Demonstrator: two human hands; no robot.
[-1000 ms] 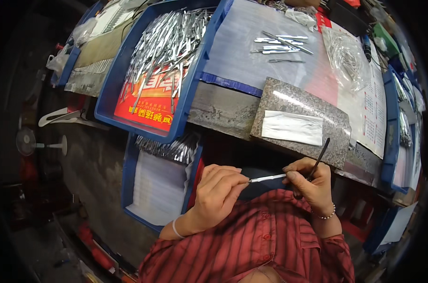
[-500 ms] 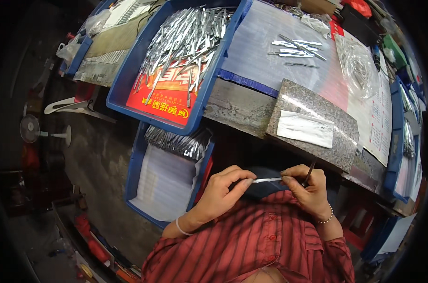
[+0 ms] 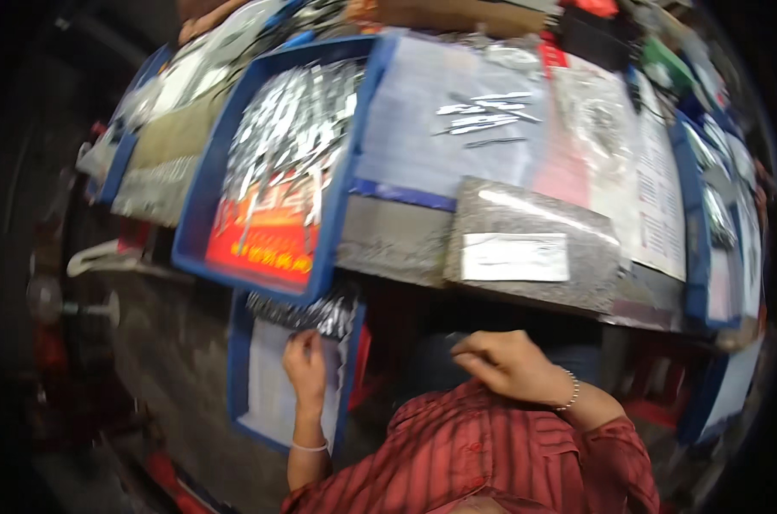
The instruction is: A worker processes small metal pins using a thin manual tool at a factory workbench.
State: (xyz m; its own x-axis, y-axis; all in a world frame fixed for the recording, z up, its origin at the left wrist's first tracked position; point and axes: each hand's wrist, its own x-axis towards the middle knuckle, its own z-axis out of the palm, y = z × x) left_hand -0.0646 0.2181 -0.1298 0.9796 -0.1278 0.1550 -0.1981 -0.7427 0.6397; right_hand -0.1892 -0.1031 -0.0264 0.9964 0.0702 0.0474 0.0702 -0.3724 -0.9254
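My left hand (image 3: 305, 364) is over the lower blue bin (image 3: 238, 377), its fingertips drawn together beside a row of slim dark-silver metal pieces (image 3: 320, 313). Whether a piece is between those fingertips is too blurred to see. In front of my striped shirt, my right hand (image 3: 513, 364) is held with its fingers curled and closed; what they hold, if anything, cannot be made out. Up on the bench, a larger blue bin (image 3: 187, 240) carries a heap of shiny slim metal pieces (image 3: 290, 116) over a red printed sheet (image 3: 260, 248).
A speckled stone slab (image 3: 538, 214) with a folded white cloth or paper (image 3: 515, 257) lies at the bench's front edge. Several metal pieces (image 3: 487, 116) rest on a plastic sheet (image 3: 406, 163). Blue trays (image 3: 701, 265) stand at right. Another person's arm (image 3: 213, 19) shows at the far left.
My hands have parted: the left moved left and down to the lower bin. The slim metal piece held between both hands no longer shows there. The view has shifted.
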